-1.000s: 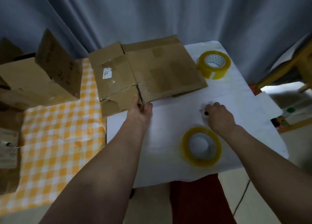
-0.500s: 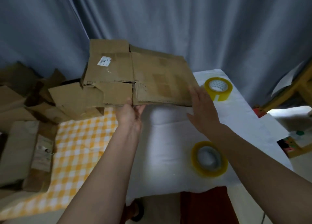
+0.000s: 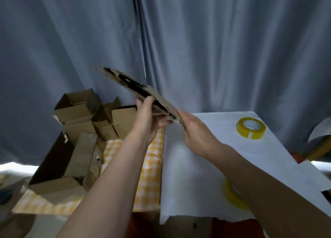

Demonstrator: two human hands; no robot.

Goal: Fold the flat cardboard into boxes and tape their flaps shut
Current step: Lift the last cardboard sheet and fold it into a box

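Both hands' fingers pinch the flattened cardboard box (image 3: pixel 143 92) edge-on in mid-air; if it springs open unevenly it could slip loose

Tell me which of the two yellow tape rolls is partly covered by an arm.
The near tape roll, at the white table's front edge: the right forearm crosses over it. The far tape roll near the curtain lies fully in view.

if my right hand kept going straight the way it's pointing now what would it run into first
The right hand points up and left, and its fingers already grip the near edge of the flattened brown cardboard box. So it meets that cardboard at once. Beyond it hangs the grey curtain, though depth there is unclear.
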